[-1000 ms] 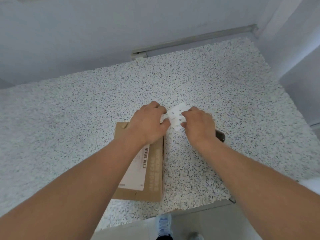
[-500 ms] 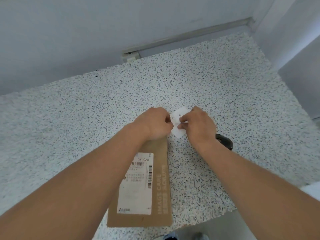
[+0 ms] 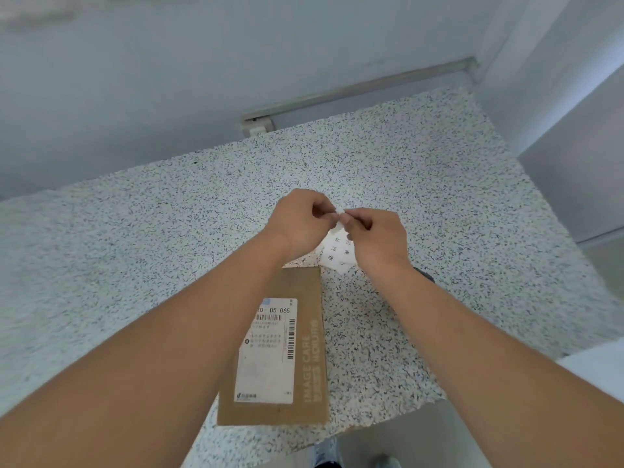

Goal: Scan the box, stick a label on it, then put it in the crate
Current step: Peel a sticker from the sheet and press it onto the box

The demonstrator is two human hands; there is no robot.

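A flat brown cardboard box (image 3: pixel 305 352) lies near the front edge of the speckled table, with a white shipping label and barcode on top. Just beyond its far end, my left hand (image 3: pixel 299 222) and my right hand (image 3: pixel 376 236) are raised above the table and pinch the top of a small white label sheet (image 3: pixel 337 253) with printed characters. The sheet hangs down between the two hands. A dark object, perhaps the scanner (image 3: pixel 424 275), peeks out from under my right wrist. No crate is in view.
The speckled table (image 3: pixel 169 248) meets a pale wall at the back and a wall corner at the right. A grey rail (image 3: pixel 354 89) runs along the wall. Floor and a shoe (image 3: pixel 326 454) show below the table's front edge.
Both hands have lifted the label sheet off the table, so it now hangs from my fingertips. The view has tilted, and more of the box shows.
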